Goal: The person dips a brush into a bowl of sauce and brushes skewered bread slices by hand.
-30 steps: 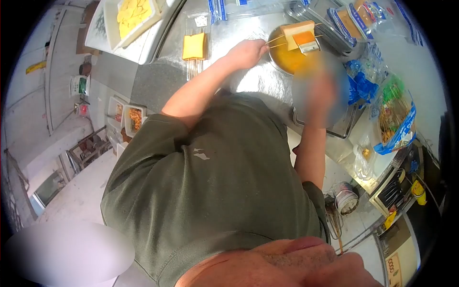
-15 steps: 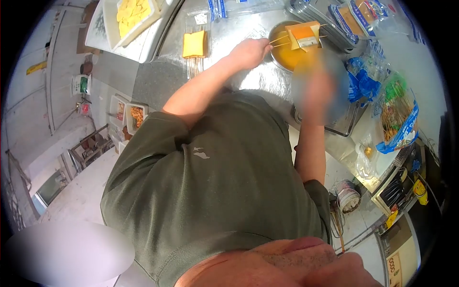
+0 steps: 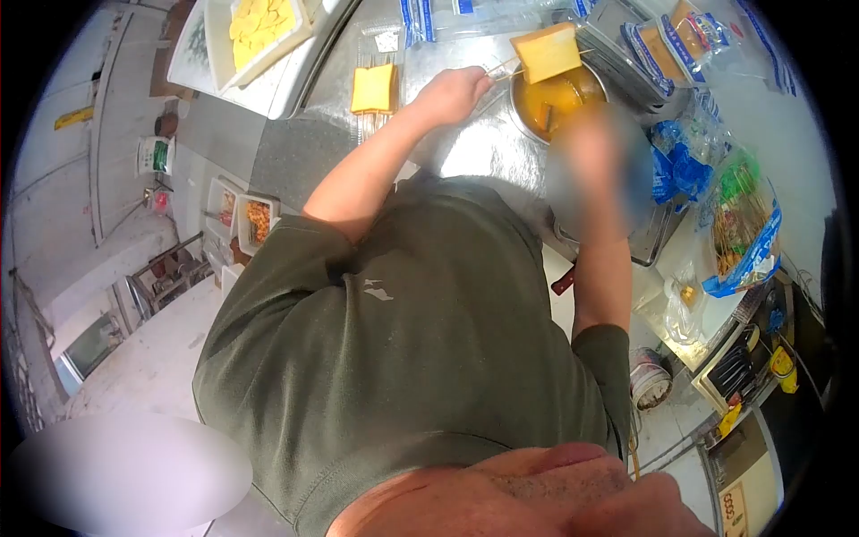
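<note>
My left hand (image 3: 455, 95) is closed on thin wooden skewers (image 3: 503, 66). They run through a square piece of bread (image 3: 548, 54), whose pale yellow cut face and brown crust show above a round metal bowl (image 3: 514, 106). Yellow-orange liquid (image 3: 577, 88) fills the bowl's lower part, and a small brownish thing (image 3: 547, 116) shows in it. At the bowl's near side is my right hand (image 3: 598, 152), too blurred to show its fingers or anything in them. More skewered bread (image 3: 373, 89) lies on clear plastic to the left.
A white tub of yellow slices (image 3: 264, 31) stands at the upper left. Bagged bread (image 3: 689, 36), crumpled blue packaging (image 3: 682, 157) and a bag of skewers (image 3: 741, 224) lie to the right. A metal tray (image 3: 658, 242) sits under the right forearm.
The skewered bread has turned, so its broad cut face now shows instead of its crust edge. It has risen and shifted left, uncovering more of the bowl. The right hand has moved slightly.
</note>
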Demonstrator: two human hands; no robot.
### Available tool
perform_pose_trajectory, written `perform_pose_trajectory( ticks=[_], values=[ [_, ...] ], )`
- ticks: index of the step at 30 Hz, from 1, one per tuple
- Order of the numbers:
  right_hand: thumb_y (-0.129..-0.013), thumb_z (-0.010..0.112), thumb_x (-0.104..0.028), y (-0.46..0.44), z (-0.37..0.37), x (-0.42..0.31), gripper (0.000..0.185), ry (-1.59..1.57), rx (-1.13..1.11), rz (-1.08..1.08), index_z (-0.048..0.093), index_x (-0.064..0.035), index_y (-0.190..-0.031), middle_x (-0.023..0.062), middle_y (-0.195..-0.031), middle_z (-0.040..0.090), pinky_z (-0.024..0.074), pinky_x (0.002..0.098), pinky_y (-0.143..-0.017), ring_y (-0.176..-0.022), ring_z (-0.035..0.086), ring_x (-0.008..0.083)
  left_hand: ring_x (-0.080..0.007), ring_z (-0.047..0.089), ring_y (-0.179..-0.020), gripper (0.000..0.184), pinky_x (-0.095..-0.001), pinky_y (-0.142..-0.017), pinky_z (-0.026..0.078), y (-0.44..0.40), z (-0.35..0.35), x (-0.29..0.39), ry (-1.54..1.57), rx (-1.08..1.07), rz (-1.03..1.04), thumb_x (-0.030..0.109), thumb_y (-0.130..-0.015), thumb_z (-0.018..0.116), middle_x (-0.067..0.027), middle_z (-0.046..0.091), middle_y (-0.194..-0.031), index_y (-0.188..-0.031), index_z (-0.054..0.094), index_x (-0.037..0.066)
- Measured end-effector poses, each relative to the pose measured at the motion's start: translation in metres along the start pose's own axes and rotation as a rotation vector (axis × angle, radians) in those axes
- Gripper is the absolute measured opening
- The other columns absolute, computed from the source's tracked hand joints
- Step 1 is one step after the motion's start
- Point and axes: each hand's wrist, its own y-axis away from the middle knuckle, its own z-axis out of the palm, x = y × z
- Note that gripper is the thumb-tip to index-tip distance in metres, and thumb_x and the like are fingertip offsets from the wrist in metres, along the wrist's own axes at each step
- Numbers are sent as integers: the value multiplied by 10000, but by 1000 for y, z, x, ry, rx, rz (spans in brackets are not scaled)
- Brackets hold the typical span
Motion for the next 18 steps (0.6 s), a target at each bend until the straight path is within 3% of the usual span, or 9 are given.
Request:
perform_pose_trajectory(
  ticks=[3,5,7,9,11,12,18],
  values=[
    [-904,485,-343,-15,-21,-30,361,-32,-113,51,696,-50,-918,240,-908,659,496,474,-774,-870,632,412,-421,597,-838,327,-460,-746,464,2,-3,2,6,0,4,312,-968,478,-243,630,-854,-1003,601,12],
    [-897,512,-317,-11,-10,-8,343,-67,87,-14,692,-25,-892,234,-905,669,499,461,-765,-859,654,385,-423,596,-839,330,-461,-745,463,4,-6,4,26,12,5,314,-969,476,-245,630,-857,-995,597,8],
    [-887,560,-261,0,10,27,296,-263,275,-12,679,9,-874,184,-829,675,492,409,-677,-761,657,301,-425,594,-840,333,-461,-744,462,6,-7,4,35,10,-7,316,-970,473,-247,629,-857,-986,593,6],
    [-881,613,-191,13,12,52,215,-743,297,248,653,18,-912,94,-725,631,447,329,-554,-631,596,189,-427,593,-840,336,-462,-743,462,7,-7,6,30,-20,-18,318,-971,471,-249,627,-855,-976,588,3],
    [-881,654,-136,29,7,66,176,-1338,141,701,624,-9,-999,6,-667,543,372,259,-473,-557,490,104,-430,592,-842,335,-463,-744,462,7,-4,7,28,-48,-9,317,-971,469,-250,626,-855,-971,584,3],
    [-892,656,-125,33,-9,47,163,-1431,260,722,611,-7,-994,-33,-622,478,279,192,-425,-485,386,41,-431,591,-844,334,-463,-744,462,7,-2,9,26,-65,-2,317,-972,468,-250,626,-855,-969,583,3],
    [-901,639,-146,26,-29,9,155,-1591,423,668,601,-1,-942,-26,-611,472,297,207,-423,-484,403,58,-432,588,-831,326,-463,-744,462,8,6,21,30,-114,43,311,-973,465,-249,622,-847,-971,582,7]
  ],
)
